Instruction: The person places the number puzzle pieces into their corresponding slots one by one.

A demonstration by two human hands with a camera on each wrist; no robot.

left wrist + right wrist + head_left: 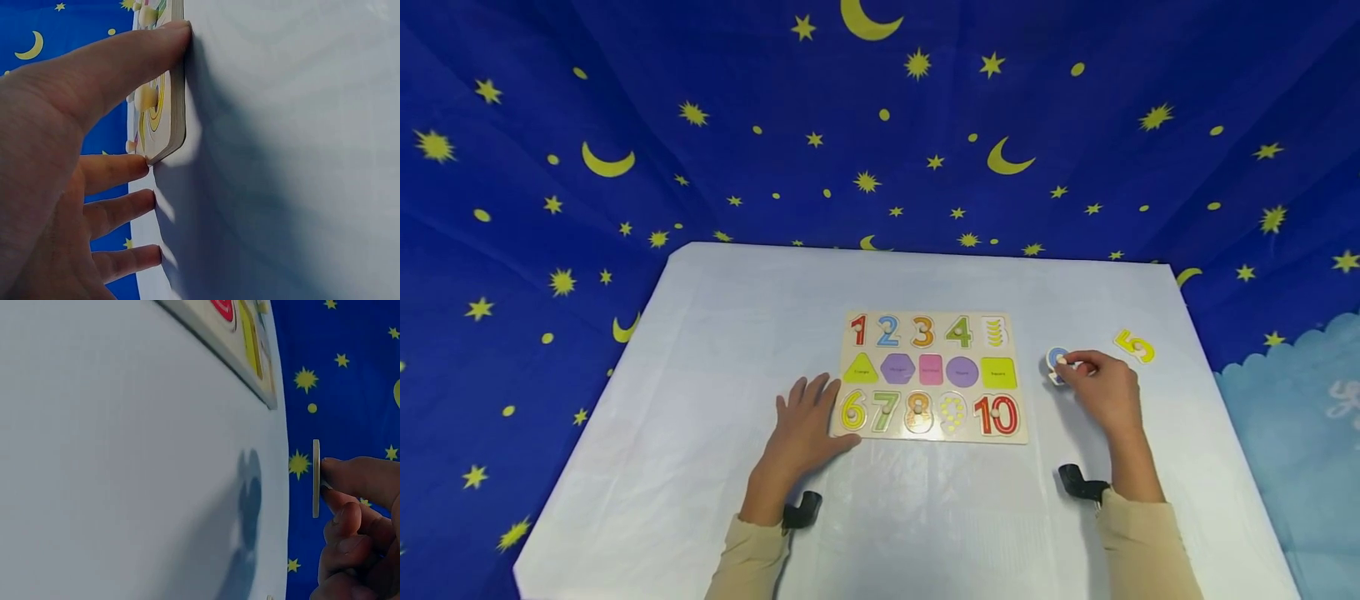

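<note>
A wooden number puzzle board (925,437) lies on the table. My left hand (801,429) has its fingers spread at the board's left side; in the left wrist view the thumb (125,62) rests on the board's edge and the index fingertip touches its corner. To the right of the board, my right hand (1105,392) pinches a blue number piece (1056,357), apparently a 9, by its knob. Edge-on in the right wrist view, the thin piece (316,478) stands above the table, with its shadow below. Farther right lies a yellow 5 piece (1135,346).
Number pieces with knobs sit in the board, such as the red 10 (996,414). Two recesses show pictures: the 5 recess (995,332) and the 9 recess (952,412). A white-covered table (647,417) meets a blue star-patterned cloth (760,108) behind.
</note>
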